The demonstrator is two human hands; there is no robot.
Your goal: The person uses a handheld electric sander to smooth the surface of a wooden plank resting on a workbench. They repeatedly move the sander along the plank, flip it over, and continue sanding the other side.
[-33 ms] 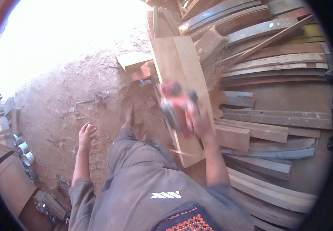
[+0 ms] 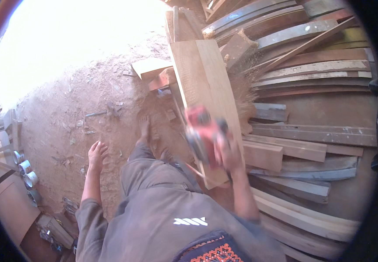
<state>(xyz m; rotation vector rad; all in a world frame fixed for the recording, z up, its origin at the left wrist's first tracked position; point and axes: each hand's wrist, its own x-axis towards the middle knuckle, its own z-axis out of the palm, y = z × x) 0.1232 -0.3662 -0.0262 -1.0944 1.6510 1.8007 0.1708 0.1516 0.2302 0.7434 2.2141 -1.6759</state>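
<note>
Far left: brown panels (image 2: 14,203) with a short row of whitish round containers (image 2: 31,179) just beside them; markings too small to read, contents can't be told. Next, the left hand (image 2: 97,156) hangs free over the dirt ground (image 2: 73,102), fingers loosely curled, clamped on nothing; a thin-handled tool (image 2: 96,114) lies on the ground beyond it. Then a bare foot (image 2: 144,129), with a pale offcut (image 2: 151,67) and a reddish block (image 2: 161,80) further out, near the board's left edge. Worn shirt (image 2: 154,218) is grey, carries a white twisted mark (image 2: 190,221) and, lower, a dark patch with orange zigzag patterning (image 2: 219,253). Long pale board (image 2: 202,70) runs away from the person, flat face up. Red-and-black power tool (image 2: 203,131) sits over its near half, motion-blurred, so any label on it is unreadable. Right hand (image 2: 229,153) is closed around the tool's rear handle, finger detail smeared. Shavings (image 2: 244,89) spread just right of the board. Far right: stacked planks (image 2: 313,70), some whitish or bluish, plus shorter cut lengths (image 2: 263,155).
</note>
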